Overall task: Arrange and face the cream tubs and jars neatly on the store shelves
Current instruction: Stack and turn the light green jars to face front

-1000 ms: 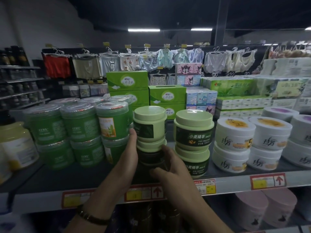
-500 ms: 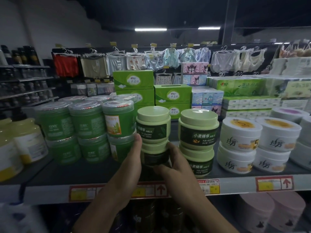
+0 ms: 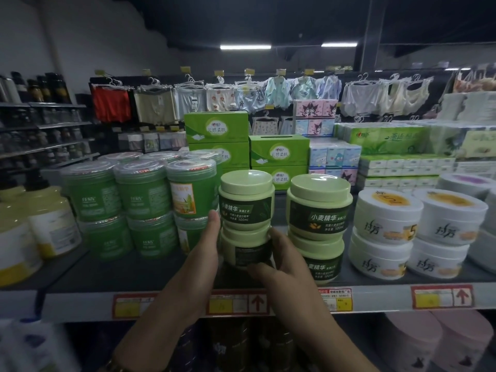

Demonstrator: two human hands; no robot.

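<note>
Two pale green cream jars are stacked at the shelf's middle. The upper jar (image 3: 247, 200) shows its dark label with white text to the front. The lower jar (image 3: 248, 251) shows a dark label with only small print. My left hand (image 3: 204, 253) wraps the stack's left side, thumb tip on the upper jar, fingers hidden behind. My right hand (image 3: 287, 267) grips the lower jar from the right, fingers curled round its front. A second stack of the same jars (image 3: 319, 208) stands just right, labels facing front.
Green gel tubs (image 3: 142, 194) are stacked two high on the left, white tubs (image 3: 386, 218) on the right, yellow pump bottles (image 3: 51, 218) at far left. Green tissue boxes (image 3: 217, 130) stand behind. The shelf edge (image 3: 80, 304) carries price tags; pink tubs (image 3: 410, 342) sit below.
The upper jar has turned, so its label text now faces front. Both hands stay on the stack. My view has shifted slightly left.
</note>
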